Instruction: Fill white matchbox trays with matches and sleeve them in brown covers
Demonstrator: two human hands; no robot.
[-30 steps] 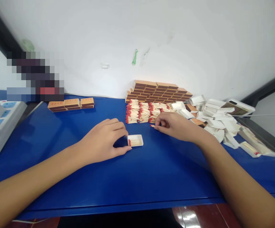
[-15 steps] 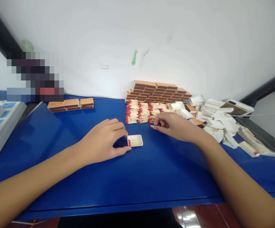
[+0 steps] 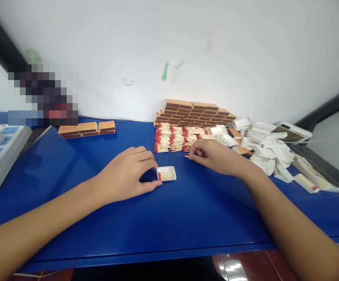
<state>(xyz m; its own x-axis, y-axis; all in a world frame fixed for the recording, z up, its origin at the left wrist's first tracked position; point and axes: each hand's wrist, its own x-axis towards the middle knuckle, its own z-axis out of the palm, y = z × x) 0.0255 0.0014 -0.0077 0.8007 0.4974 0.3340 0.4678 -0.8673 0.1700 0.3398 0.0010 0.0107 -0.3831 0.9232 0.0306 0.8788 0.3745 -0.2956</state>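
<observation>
My left hand (image 3: pixel 131 171) holds the left end of a small white matchbox tray (image 3: pixel 172 169) between thumb and fingers. Several red-tipped matches (image 3: pixel 166 176) lie in that tray, heads to the left. My right hand (image 3: pixel 209 154) is closed in a pinch on matches, whose red heads (image 3: pixel 186 156) stick out past the fingertips, low over the blue table. Right behind it are the heaps of loose matches (image 3: pixel 176 138), stacked in rows.
Behind the matches stands a stack of brown matchboxes (image 3: pixel 198 113). More boxes (image 3: pixel 88 128) sit at the left. White trays (image 3: pixel 267 142) pile up at the right, near a phone (image 3: pixel 295 132). A power strip (image 3: pixel 2 164) lies far left.
My right hand has shifted very slightly, with the match heads a touch further left. My left hand and the tray have stayed in place.
</observation>
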